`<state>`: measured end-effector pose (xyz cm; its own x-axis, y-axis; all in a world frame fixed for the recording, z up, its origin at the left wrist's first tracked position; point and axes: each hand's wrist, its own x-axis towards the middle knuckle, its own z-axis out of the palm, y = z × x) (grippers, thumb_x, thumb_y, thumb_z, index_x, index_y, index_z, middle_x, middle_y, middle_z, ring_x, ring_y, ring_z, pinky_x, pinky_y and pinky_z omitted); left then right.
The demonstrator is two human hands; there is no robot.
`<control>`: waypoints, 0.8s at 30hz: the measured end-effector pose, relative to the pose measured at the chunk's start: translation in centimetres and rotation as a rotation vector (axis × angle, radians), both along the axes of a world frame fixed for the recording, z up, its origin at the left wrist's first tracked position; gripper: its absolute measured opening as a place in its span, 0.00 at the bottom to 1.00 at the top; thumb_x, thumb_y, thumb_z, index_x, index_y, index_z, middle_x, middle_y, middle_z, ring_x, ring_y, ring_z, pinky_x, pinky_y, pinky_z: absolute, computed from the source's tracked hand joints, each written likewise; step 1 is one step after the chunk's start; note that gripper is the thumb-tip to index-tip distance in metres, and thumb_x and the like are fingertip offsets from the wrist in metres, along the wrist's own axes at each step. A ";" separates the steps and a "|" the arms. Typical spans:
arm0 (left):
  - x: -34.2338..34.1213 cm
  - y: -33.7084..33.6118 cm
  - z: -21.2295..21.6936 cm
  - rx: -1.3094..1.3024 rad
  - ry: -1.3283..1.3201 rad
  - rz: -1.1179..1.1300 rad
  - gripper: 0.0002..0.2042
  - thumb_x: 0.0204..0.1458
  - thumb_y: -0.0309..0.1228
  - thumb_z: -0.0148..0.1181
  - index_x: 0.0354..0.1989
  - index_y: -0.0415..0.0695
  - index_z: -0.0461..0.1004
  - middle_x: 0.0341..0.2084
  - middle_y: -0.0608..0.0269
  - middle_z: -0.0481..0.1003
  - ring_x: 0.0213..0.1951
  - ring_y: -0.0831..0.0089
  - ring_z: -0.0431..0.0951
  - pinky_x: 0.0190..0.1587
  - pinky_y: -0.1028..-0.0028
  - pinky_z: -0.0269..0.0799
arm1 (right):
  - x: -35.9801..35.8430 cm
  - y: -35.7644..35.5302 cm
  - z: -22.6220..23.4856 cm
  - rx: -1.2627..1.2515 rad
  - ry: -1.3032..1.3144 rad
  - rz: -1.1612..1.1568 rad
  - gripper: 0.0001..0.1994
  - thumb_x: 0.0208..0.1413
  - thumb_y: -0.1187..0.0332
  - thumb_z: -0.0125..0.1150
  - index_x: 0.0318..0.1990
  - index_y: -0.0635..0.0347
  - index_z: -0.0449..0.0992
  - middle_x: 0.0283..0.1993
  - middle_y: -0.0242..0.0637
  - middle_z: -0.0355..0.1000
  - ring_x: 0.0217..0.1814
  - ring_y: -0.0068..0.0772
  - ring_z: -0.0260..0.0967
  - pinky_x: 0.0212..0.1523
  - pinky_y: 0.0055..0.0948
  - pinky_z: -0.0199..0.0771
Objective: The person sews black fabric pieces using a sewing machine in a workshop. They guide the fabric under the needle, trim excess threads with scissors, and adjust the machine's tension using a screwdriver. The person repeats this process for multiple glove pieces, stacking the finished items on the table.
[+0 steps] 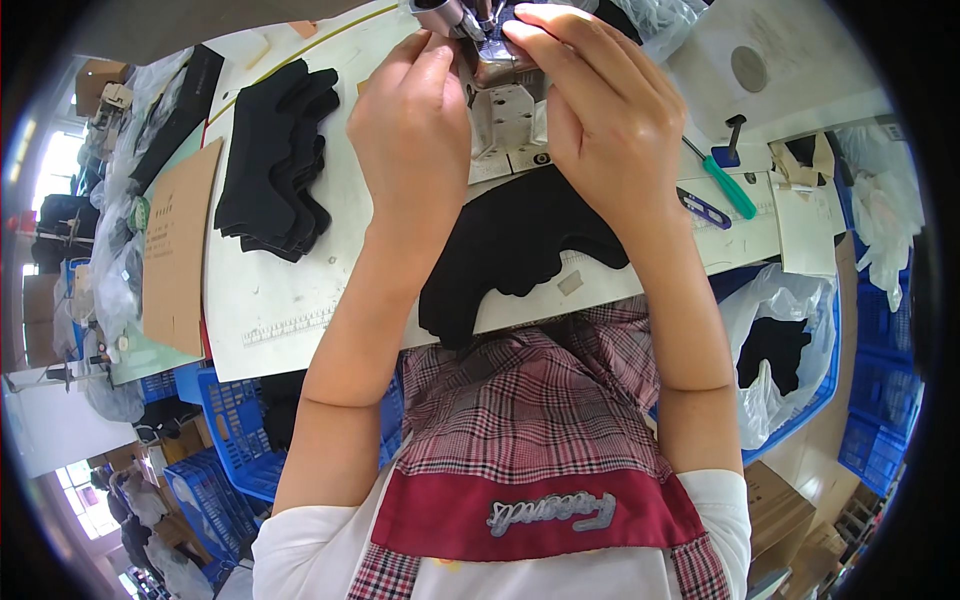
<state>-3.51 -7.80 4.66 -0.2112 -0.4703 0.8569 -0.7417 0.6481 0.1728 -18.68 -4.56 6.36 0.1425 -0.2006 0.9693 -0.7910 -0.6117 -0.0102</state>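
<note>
Both hands are raised to the needle area of a sewing machine point(508, 120) at the top middle. On the left of the presser foot, my left hand point(415, 130) has its thumb and fingers pressed together; what they pinch is too small to make out. My right hand point(620, 120) bends in from the other side, fingertips close by the needle, with anything between them hidden. Below the machine bed a curved black fabric piece point(520, 235) lies under my wrists, over the table's front edge. A stack of black cut pieces point(275, 160) rests left of my left forearm.
The white table point(275, 310) carries a green-handled screwdriver point(730, 187) and a dark blue-handled tool point(704, 208) at the right. A cardboard sheet point(180, 250) stands by its left edge. Blue crates point(240, 425) flank me; a plastic-lined blue bin point(790, 400) holds black fabric.
</note>
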 end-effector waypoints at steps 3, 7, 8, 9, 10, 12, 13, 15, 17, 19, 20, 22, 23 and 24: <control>0.0 -0.1 0.0 -0.041 0.003 0.014 0.09 0.49 0.21 0.56 0.38 0.38 0.79 0.35 0.55 0.80 0.33 0.60 0.80 0.37 0.69 0.75 | 0.0 0.1 0.1 0.008 -0.013 0.006 0.16 0.37 0.82 0.56 0.39 0.68 0.74 0.40 0.43 0.71 0.41 0.46 0.73 0.42 0.36 0.76; 0.0 -0.1 0.0 -0.073 0.003 0.010 0.09 0.50 0.20 0.56 0.39 0.38 0.80 0.33 0.56 0.80 0.31 0.61 0.80 0.37 0.71 0.75 | 0.0 0.2 0.1 0.013 -0.010 -0.001 0.16 0.37 0.82 0.56 0.39 0.69 0.74 0.40 0.43 0.71 0.41 0.46 0.73 0.42 0.37 0.76; 0.1 0.0 0.0 -0.072 0.011 -0.001 0.09 0.51 0.21 0.56 0.39 0.38 0.80 0.34 0.55 0.80 0.32 0.61 0.80 0.38 0.72 0.75 | 0.0 0.2 0.1 0.019 0.000 -0.004 0.16 0.37 0.82 0.56 0.39 0.69 0.74 0.40 0.43 0.71 0.41 0.46 0.73 0.42 0.37 0.76; 0.2 0.2 -0.1 -0.072 0.019 -0.011 0.09 0.51 0.21 0.56 0.39 0.37 0.80 0.35 0.55 0.80 0.32 0.62 0.80 0.38 0.72 0.75 | -0.1 0.2 0.0 0.018 0.003 -0.007 0.16 0.37 0.82 0.56 0.39 0.69 0.74 0.40 0.43 0.71 0.42 0.46 0.74 0.42 0.37 0.76; 0.3 0.3 -0.2 -0.071 0.027 -0.021 0.09 0.52 0.21 0.56 0.40 0.37 0.79 0.35 0.55 0.80 0.32 0.62 0.81 0.39 0.72 0.76 | -0.1 0.2 -0.1 0.017 0.006 -0.011 0.16 0.38 0.82 0.56 0.39 0.69 0.74 0.41 0.43 0.72 0.42 0.47 0.74 0.43 0.37 0.76; 0.4 0.3 -0.7 -0.017 0.138 -0.141 0.08 0.53 0.24 0.57 0.39 0.36 0.78 0.39 0.54 0.79 0.35 0.61 0.79 0.40 0.71 0.74 | -0.1 0.3 -0.3 0.018 0.010 -0.034 0.16 0.39 0.81 0.56 0.40 0.67 0.75 0.42 0.42 0.72 0.43 0.46 0.74 0.43 0.36 0.76; 0.6 0.4 -1.0 0.010 0.194 -0.200 0.08 0.53 0.25 0.58 0.39 0.36 0.78 0.41 0.53 0.79 0.37 0.60 0.79 0.41 0.70 0.74 | 0.0 0.3 -0.4 0.027 0.017 -0.053 0.16 0.39 0.82 0.55 0.41 0.66 0.76 0.43 0.40 0.73 0.44 0.44 0.74 0.43 0.35 0.76; 1.2 1.1 -1.8 0.022 0.274 -0.212 0.09 0.58 0.28 0.56 0.41 0.37 0.78 0.40 0.55 0.79 0.39 0.69 0.78 0.44 0.74 0.73 | -0.1 0.5 -0.7 0.080 0.050 -0.126 0.19 0.40 0.83 0.54 0.42 0.59 0.80 0.45 0.32 0.76 0.44 0.36 0.75 0.44 0.30 0.75; 2.0 2.2 -2.8 0.201 0.378 -0.233 0.11 0.62 0.31 0.53 0.42 0.36 0.78 0.40 0.57 0.79 0.41 0.74 0.77 0.46 0.75 0.71 | 0.1 0.4 -0.8 0.071 0.042 -0.117 0.19 0.40 0.83 0.52 0.41 0.60 0.80 0.46 0.34 0.76 0.44 0.37 0.76 0.43 0.31 0.75; 2.4 3.0 -3.5 0.551 0.501 -0.261 0.15 0.64 0.36 0.51 0.42 0.35 0.78 0.41 0.58 0.78 0.44 0.75 0.76 0.49 0.74 0.69 | 0.0 0.4 -0.8 0.078 0.035 -0.115 0.19 0.40 0.84 0.52 0.41 0.61 0.79 0.46 0.35 0.76 0.44 0.38 0.76 0.43 0.30 0.75; 2.1 2.7 -3.2 0.733 0.703 -0.339 0.17 0.63 0.40 0.53 0.41 0.36 0.77 0.35 0.62 0.76 0.39 0.70 0.73 0.45 0.74 0.67 | 0.1 0.5 -0.7 0.089 0.028 -0.109 0.19 0.40 0.84 0.51 0.42 0.61 0.79 0.46 0.35 0.76 0.44 0.39 0.75 0.44 0.30 0.75; 1.6 0.8 -2.1 0.970 0.987 -0.461 0.17 0.64 0.40 0.51 0.43 0.36 0.77 0.38 0.61 0.76 0.40 0.71 0.73 0.47 0.71 0.66 | 0.1 0.8 -0.8 0.139 -0.004 -0.067 0.19 0.42 0.85 0.51 0.43 0.62 0.79 0.47 0.37 0.75 0.46 0.40 0.75 0.45 0.29 0.74; 1.2 -0.5 -1.8 1.091 1.132 -0.526 0.17 0.64 0.40 0.50 0.44 0.36 0.77 0.40 0.60 0.77 0.40 0.71 0.73 0.48 0.70 0.66 | -0.1 1.2 -0.9 0.179 -0.031 -0.034 0.20 0.43 0.85 0.51 0.44 0.62 0.78 0.48 0.37 0.75 0.47 0.40 0.75 0.46 0.29 0.74; 1.0 -1.7 -1.7 1.016 1.201 -0.552 0.17 0.64 0.39 0.50 0.45 0.36 0.76 0.39 0.61 0.77 0.40 0.71 0.73 0.48 0.69 0.67 | -0.3 1.5 -1.0 0.221 -0.058 0.005 0.20 0.44 0.85 0.50 0.45 0.62 0.78 0.48 0.38 0.75 0.47 0.40 0.75 0.46 0.29 0.73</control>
